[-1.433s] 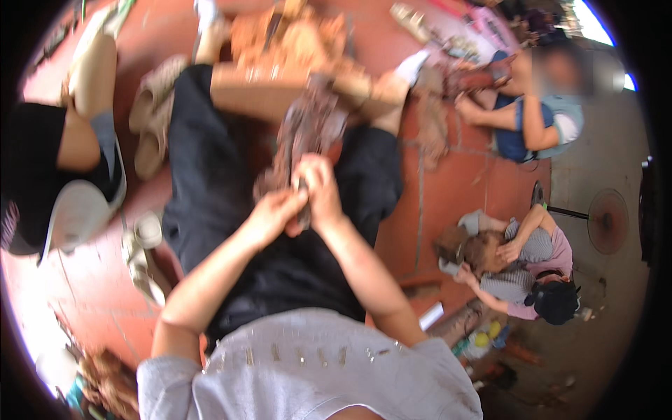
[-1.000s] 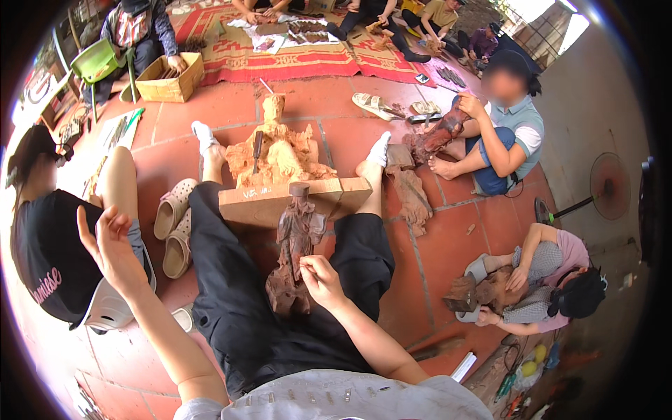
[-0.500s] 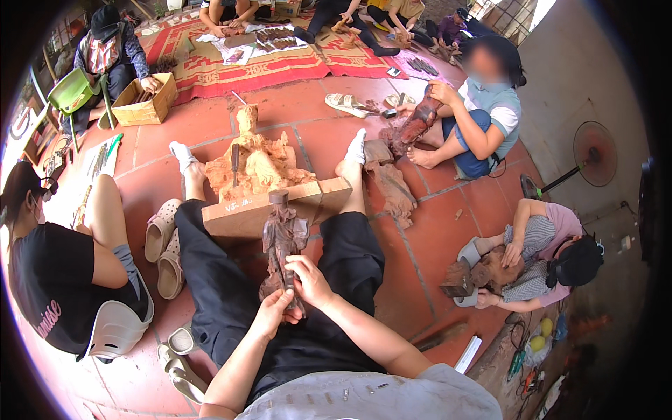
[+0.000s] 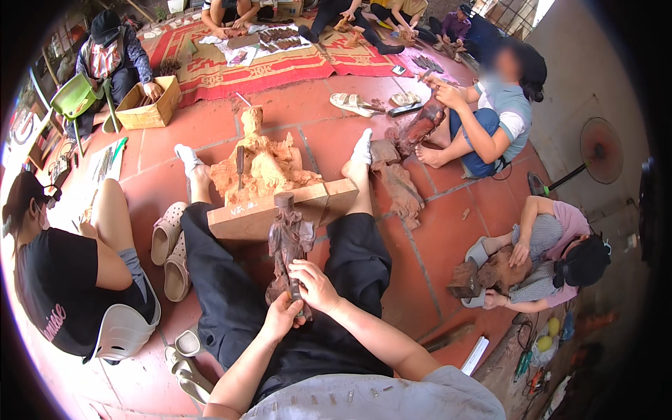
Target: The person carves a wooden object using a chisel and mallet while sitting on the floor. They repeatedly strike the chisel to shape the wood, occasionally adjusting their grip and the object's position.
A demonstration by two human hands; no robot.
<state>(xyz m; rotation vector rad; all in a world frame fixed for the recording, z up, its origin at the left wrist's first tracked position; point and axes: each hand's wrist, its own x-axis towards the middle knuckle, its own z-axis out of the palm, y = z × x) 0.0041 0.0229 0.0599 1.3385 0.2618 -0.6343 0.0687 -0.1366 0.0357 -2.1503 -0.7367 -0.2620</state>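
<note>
Left hand (image 4: pixel 281 316) is clasping the dark carved figure (image 4: pixel 285 236) at its near end, grip closed around it. Right hand (image 4: pixel 316 285) is touching the figure's right side, fingers bent; from where I am standing, cannot tell whether that grip is closing on anything. Figure is lying between black trouser legs (image 4: pixel 227 290), nearer than the pale carving (image 4: pixel 269 168).

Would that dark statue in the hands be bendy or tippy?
The dark statue looks like carved wood, so it's probably stiff, not bendy. It's tall and slim, so it might tip if stood up and pushed.
</note>
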